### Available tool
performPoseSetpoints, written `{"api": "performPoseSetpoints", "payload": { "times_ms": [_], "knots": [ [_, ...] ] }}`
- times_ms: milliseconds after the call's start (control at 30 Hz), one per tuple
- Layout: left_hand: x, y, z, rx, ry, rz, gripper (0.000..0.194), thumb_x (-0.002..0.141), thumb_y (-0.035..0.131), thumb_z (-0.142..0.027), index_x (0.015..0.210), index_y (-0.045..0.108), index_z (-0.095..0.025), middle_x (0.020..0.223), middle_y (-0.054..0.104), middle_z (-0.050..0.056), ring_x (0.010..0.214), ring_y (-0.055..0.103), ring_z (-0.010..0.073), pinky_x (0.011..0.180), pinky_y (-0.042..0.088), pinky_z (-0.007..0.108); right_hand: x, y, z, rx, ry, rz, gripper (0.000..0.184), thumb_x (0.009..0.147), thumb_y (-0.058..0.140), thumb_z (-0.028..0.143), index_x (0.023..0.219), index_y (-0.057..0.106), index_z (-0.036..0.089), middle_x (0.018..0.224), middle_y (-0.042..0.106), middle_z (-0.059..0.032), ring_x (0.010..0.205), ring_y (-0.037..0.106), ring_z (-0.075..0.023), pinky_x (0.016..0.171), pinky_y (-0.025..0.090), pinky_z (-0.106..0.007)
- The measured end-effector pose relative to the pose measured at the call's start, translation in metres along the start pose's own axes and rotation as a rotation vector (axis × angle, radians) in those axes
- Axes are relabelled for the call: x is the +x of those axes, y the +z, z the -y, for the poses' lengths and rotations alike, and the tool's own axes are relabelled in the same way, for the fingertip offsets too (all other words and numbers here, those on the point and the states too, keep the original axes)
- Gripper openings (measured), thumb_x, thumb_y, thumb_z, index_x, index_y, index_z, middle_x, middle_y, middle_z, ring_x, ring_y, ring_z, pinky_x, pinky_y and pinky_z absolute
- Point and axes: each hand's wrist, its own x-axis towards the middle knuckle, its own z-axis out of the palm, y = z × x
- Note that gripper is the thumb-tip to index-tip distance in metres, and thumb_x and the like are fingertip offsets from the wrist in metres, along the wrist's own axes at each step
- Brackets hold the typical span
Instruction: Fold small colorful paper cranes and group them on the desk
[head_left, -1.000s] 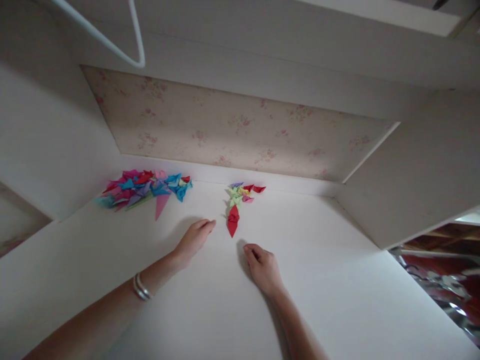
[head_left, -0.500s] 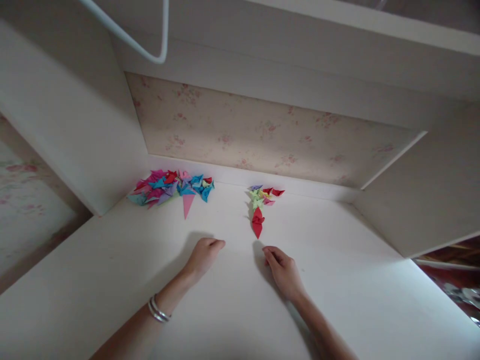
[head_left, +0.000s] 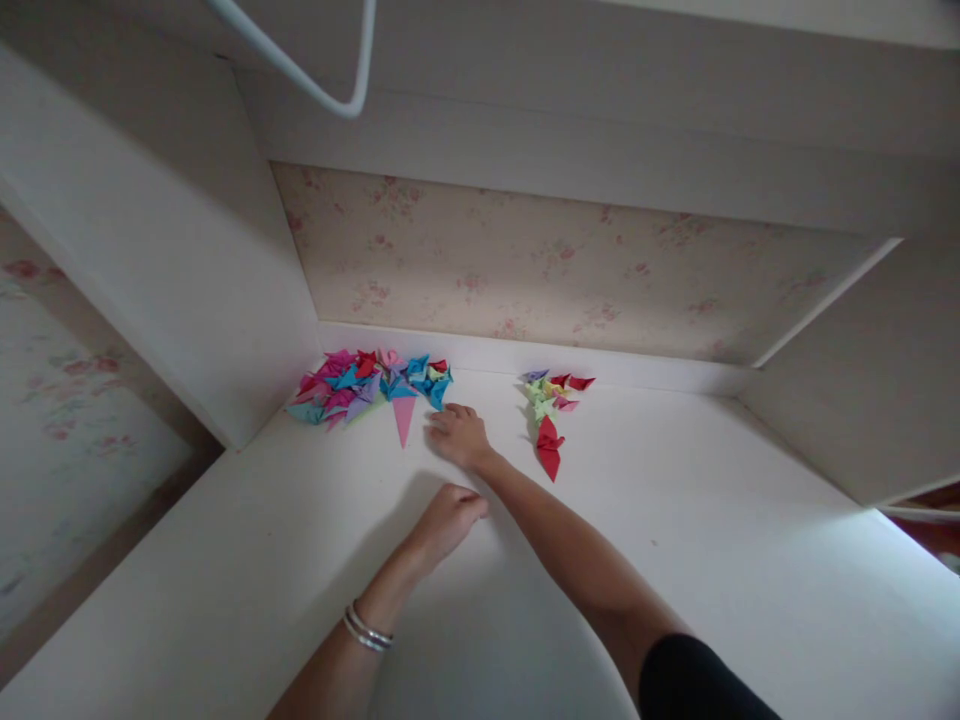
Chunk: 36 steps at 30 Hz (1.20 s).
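Folded paper cranes in many colours lie in a heap (head_left: 349,385) at the back left of the white surface. My right hand (head_left: 459,435) reaches across to the heap's right end, fingers spread and holding nothing, close to a blue crane (head_left: 438,396). A pink paper point (head_left: 403,418) sticks out of the heap toward me. Below, my left hand (head_left: 448,518) rests in a loose fist on the surface, with nothing visible in it. Right of my right hand lies a red paper crane (head_left: 550,448), in front of a smaller group of cranes (head_left: 544,402).
A low white ledge (head_left: 637,372) and a floral back wall (head_left: 510,265) close off the far side. White panels (head_left: 172,230) stand to the left and right. Overhead is a white shelf (head_left: 600,150), and a bent white rod (head_left: 349,105) hangs at the upper left.
My right hand has left the spot in front of the red crane, moved left and forward to the big heap, and opened from a pinch. My left hand stays closed. The view has shifted slightly.
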Motion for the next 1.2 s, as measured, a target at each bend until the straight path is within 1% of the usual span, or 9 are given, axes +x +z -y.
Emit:
{"api": "performPoseSetpoints", "payload": {
  "times_ms": [167,300,467,600,700,800,967,1100,1200],
  "knots": [
    [0.004,-0.001,0.002,0.004,-0.001,0.002,0.026,0.069,0.049,-0.03,0.051,0.033,-0.021,0.044,0.026,-0.007,0.044,0.024,0.0084,0.048,0.011,0.028,0.009,0.012,0.009,-0.174,0.022,0.002,0.038,0.091,0.043,0.043,0.125,0.056,0.033,0.137,0.048,-0.0044,0.123,0.039,-0.0285,0.098,0.031,-0.047],
    [0.003,-0.002,-0.001,-0.017,0.002,0.01,0.029,0.072,0.052,-0.035,0.052,0.036,-0.021,0.045,0.03,-0.007,0.045,0.027,0.0092,0.049,0.013,0.028,0.009,0.01,0.009,-0.023,0.03,-0.025,0.036,0.089,0.047,0.037,0.122,0.058,0.029,0.134,0.053,-0.0044,0.124,0.039,-0.0293,0.101,0.028,-0.048],
    [0.001,-0.002,-0.006,0.012,0.018,-0.006,0.034,0.073,0.055,-0.041,0.052,0.039,-0.02,0.047,0.032,-0.007,0.047,0.029,0.0093,0.049,0.015,0.027,-0.001,0.002,0.005,0.132,0.059,-0.075,0.031,0.091,0.042,0.027,0.113,0.063,0.022,0.12,0.063,-0.0049,0.106,0.056,-0.0182,0.095,0.038,-0.031],
    [0.002,0.001,-0.004,0.006,0.053,-0.022,0.037,0.074,0.056,-0.045,0.052,0.04,-0.019,0.046,0.03,-0.007,0.046,0.027,0.0086,0.048,0.013,0.027,-0.033,-0.009,-0.005,0.303,0.082,-0.125,0.027,0.09,0.044,0.031,0.105,0.063,0.02,0.106,0.067,-0.0036,0.087,0.063,-0.0134,0.082,0.046,-0.025],
    [0.001,0.002,-0.003,-0.053,0.034,-0.01,0.04,0.073,0.06,-0.05,0.055,0.041,-0.019,0.045,0.027,-0.009,0.044,0.024,0.0073,0.046,0.012,0.027,-0.066,-0.018,-0.016,0.637,0.137,-0.169,0.023,0.084,0.054,0.033,0.1,0.062,0.02,0.093,0.067,-0.0024,0.077,0.064,-0.0145,0.072,0.048,-0.026],
    [0.001,0.001,-0.003,-0.146,0.039,0.016,0.045,0.074,0.06,-0.055,0.055,0.037,-0.02,0.045,0.025,-0.01,0.04,0.021,0.0057,0.043,0.012,0.026,-0.101,-0.026,-0.028,0.868,0.182,-0.22,0.032,0.078,0.062,0.033,0.107,0.058,0.022,0.09,0.065,-0.0012,0.073,0.063,-0.0149,0.066,0.048,-0.026],
    [0.0,0.001,-0.005,-0.257,0.049,-0.018,0.04,0.076,0.06,-0.052,0.062,0.039,-0.021,0.045,0.026,-0.011,0.037,0.019,0.0048,0.038,0.012,0.022,-0.15,-0.037,-0.042,0.895,0.226,-0.263,0.021,0.077,0.067,0.036,0.089,0.064,0.02,0.076,0.063,-0.0008,0.068,0.055,-0.0141,0.062,0.041,-0.026],
    [0.001,0.006,-0.005,-0.264,0.058,-0.079,0.037,0.077,0.062,-0.048,0.065,0.042,-0.02,0.046,0.027,-0.011,0.038,0.021,0.0044,0.037,0.014,0.02,-0.165,-0.046,-0.046,1.001,0.311,-0.236,0.02,0.077,0.066,0.037,0.086,0.066,0.02,0.063,0.059,0.0015,0.059,0.051,-0.0131,0.058,0.038,-0.027],
    [0.004,0.008,-0.003,-0.274,0.048,-0.132,0.031,0.078,0.06,-0.049,0.078,0.051,-0.02,0.047,0.026,-0.012,0.038,0.019,0.0046,0.037,0.012,0.02,-0.163,-0.05,-0.047,1.089,0.302,-0.221,0.021,0.077,0.067,0.038,0.086,0.067,0.019,0.059,0.058,0.0016,0.056,0.05,-0.013,0.056,0.037,-0.027]
  ]
}}
